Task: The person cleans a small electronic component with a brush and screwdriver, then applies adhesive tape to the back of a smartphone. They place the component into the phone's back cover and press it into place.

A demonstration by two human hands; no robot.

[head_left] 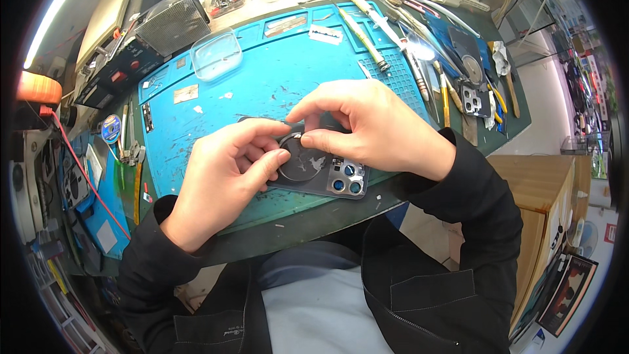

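A dark phone back panel (316, 188) lies near the front edge of the blue mat, with a silver camera block (346, 177) at its right end. A thin dark ring (298, 179) sits on the panel around a patch with ragged pale marks. My left hand (229, 170) is curled at the ring's left side, its thumb touching the rim. From the upper right my right hand (367, 124) reaches in, with thumb and index finger curled close together at the ring's top edge. Whatever either hand pinches is hidden or too small to make out.
The blue work mat (255, 95) has scraps on it. A clear plastic box (217, 56) stands at the back left, beside a black device with a mesh front (171, 25). Pen-like tools (362, 36) and another phone part (473, 100) crowd the right.
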